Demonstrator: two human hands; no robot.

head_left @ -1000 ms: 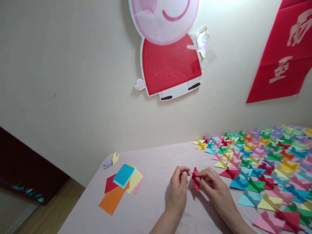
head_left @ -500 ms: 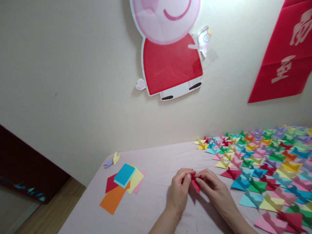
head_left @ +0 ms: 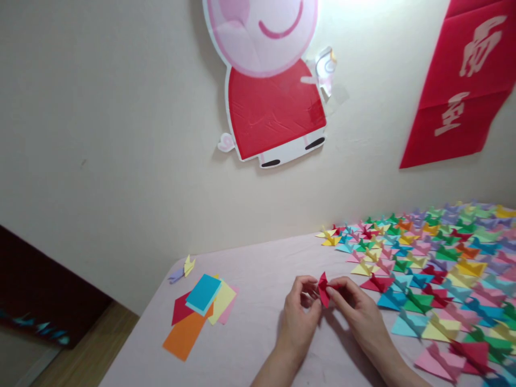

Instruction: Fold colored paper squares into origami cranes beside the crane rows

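Note:
A small piece of red folded paper is held up over the table, with my right hand pinching its right side between thumb and fingers. My left hand is curved at the paper's left side, thumb and fingers apart. Its fingertips are close to the paper; whether they touch it I cannot tell. Right of my hands, many folded paper cranes in several colours stand in rows. A red crane is the one nearest my right hand.
Left on the table lie loose paper sheets: blue, orange, red, yellow and pink. Behind them, by the table's far left corner, are a yellow folded piece and a purple one. The wall rises behind.
My left fingers have loosened from the red paper and spread apart. The paper now stands more upright in my right hand. The view has shifted slightly to the right.

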